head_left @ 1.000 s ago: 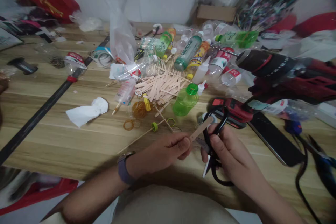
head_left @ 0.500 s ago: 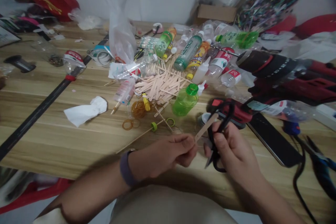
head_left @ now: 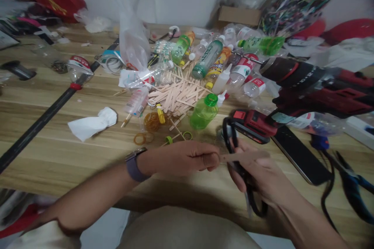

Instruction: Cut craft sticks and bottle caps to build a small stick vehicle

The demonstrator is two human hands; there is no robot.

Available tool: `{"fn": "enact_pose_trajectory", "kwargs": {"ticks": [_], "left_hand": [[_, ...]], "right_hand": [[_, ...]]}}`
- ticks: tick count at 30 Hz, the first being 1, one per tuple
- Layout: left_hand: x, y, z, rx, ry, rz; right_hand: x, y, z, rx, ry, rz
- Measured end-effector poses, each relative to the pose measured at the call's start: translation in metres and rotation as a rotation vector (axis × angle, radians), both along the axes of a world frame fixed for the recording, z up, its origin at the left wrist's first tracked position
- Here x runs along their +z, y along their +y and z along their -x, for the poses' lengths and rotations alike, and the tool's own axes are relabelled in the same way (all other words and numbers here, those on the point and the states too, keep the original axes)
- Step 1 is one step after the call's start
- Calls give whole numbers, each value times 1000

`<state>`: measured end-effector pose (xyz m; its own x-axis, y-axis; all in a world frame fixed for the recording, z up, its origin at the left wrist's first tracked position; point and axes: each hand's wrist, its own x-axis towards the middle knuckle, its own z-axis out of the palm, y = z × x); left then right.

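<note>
My left hand [head_left: 187, 157], with a watch on its wrist, pinches one end of a flat wooden craft stick [head_left: 245, 156]. The stick points right, in front of the scissors and my right hand. In my right hand [head_left: 260, 173] is a pair of black-handled scissors [head_left: 233, 140], its handles up and its blades hanging down, blurred. Just beyond my hands stands a cut green bottle [head_left: 204, 112] without a cap. A heap of craft sticks [head_left: 181, 93] lies behind it. Green rings [head_left: 187, 135] and a thin stick lie near my left hand.
A red and black power drill [head_left: 304, 81] stands at the right, beside a phone [head_left: 302, 155] and pliers [head_left: 352, 186]. Plastic bottles [head_left: 207, 59] crowd the back. A dark rod [head_left: 43, 118], white tissue [head_left: 93, 123] and rubber bands [head_left: 151, 121] lie to the left.
The craft stick has swung from slanting upward to nearly level. My right hand has turned with the scissors, whose blades now hang lower. My left hand has rotated, back facing up.
</note>
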<state>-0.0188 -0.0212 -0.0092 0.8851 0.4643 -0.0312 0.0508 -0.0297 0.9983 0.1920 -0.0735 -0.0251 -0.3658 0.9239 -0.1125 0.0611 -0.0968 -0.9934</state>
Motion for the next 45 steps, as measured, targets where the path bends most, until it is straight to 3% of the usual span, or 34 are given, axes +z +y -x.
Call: {"fn": "enact_pose_trajectory", "kwargs": {"ticks": [3,4,6,9,13,15,16,19,22,26,28,30,34,36,39,41,43,45], "left_hand": [[-5,-20,-14,141,-89,247],[-8,-28,-18,176,-177,392],[-11,-41,-26,219,-251,535],[-13,-53,-32,267,-305,753],[-8,-59,-32,281,-324,878],[-5,-57,-29,276,-260,790],[-3,-54,-26,272,-203,668],[2,-39,-17,237,-11,97],[8,-22,-8,231,40,-248],[20,-3,-2,155,-31,-383],[24,4,-2,90,-59,-315],[23,6,-4,43,-78,-102],[12,-11,-15,39,-145,252],[6,-26,-22,63,-223,497],[2,-45,-30,81,-317,757],[1,-49,-33,89,-330,784],[1,-46,-32,122,-296,657],[3,-38,-29,186,-229,402]], "right_hand": [[-4,-6,3,-203,-106,-296],[-6,-8,4,-262,-188,-422],[-8,-11,1,-353,-393,-693],[-6,-10,-8,-320,-601,-942],[3,-6,-21,-172,-658,-1100],[7,-6,-23,-151,-657,-1087],[8,-7,-22,-152,-649,-1038],[10,-15,-13,-185,-567,-820],[11,-23,-1,-230,-410,-528],[17,-24,7,-170,-67,137],[19,-22,7,-97,-9,268],[16,-20,5,-162,-49,148],[-4,-20,-5,-461,-306,-531],[-13,-21,-12,-477,-399,-707],[-17,-22,-19,-442,-466,-713],[-14,-24,-20,-444,-489,-673],[-11,-24,-16,-462,-468,-619],[-8,-24,-9,-482,-399,-553]]}}
